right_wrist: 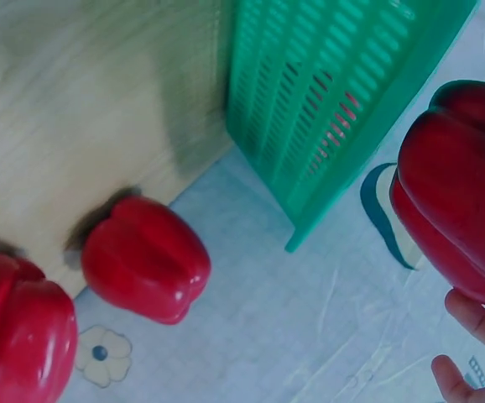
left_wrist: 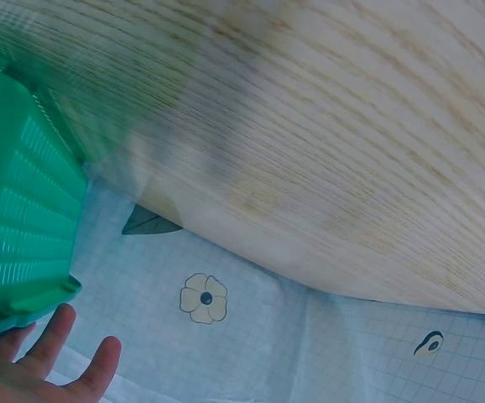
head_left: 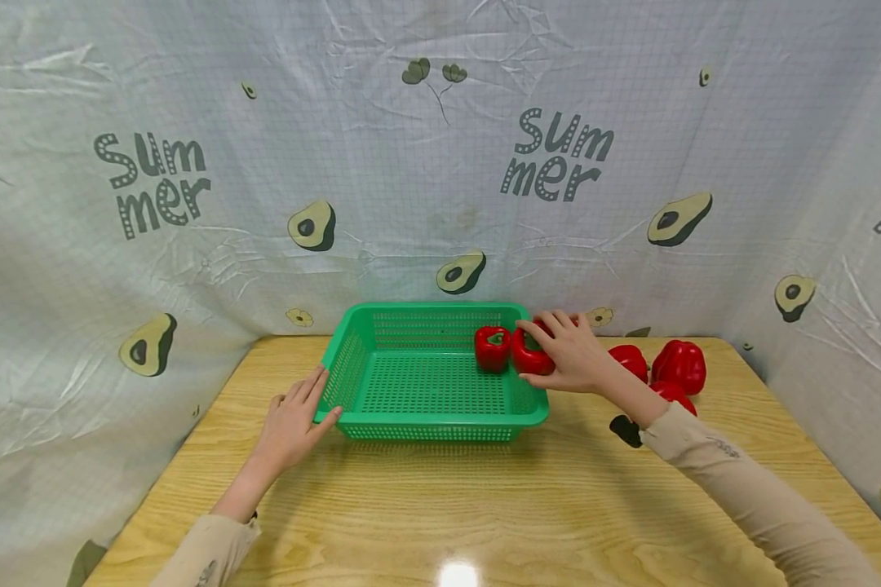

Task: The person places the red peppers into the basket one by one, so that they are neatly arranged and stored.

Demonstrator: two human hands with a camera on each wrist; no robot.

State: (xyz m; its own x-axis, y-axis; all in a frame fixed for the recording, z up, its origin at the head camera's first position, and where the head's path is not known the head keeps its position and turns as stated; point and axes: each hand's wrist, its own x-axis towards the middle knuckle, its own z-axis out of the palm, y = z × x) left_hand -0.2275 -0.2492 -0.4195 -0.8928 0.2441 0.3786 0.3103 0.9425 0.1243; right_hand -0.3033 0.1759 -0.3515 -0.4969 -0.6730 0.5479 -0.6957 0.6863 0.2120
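A green plastic basket (head_left: 440, 419) with slotted sides sits on the wooden table, and one red bell pepper (head_left: 493, 350) stands inside at its right end. My right hand (head_left: 583, 359) grips another red bell pepper (head_left: 530, 357) from above, over the basket's right rim; the right wrist view shows this held pepper (right_wrist: 461, 193) higher than the rim, above the fingertips. At the basket's front left corner, my left hand (head_left: 289, 428) rests on the rim with fairly straight fingers. Those fingers (left_wrist: 49, 340) touch the basket's edge in the left wrist view.
Several red bell peppers (head_left: 679, 367) lie on the table to the right, partly behind my right forearm. A small black object (head_left: 626, 430) shows under the right wrist. White printed cloth (head_left: 382, 163) hangs behind the table (head_left: 411, 505) and along its sides.
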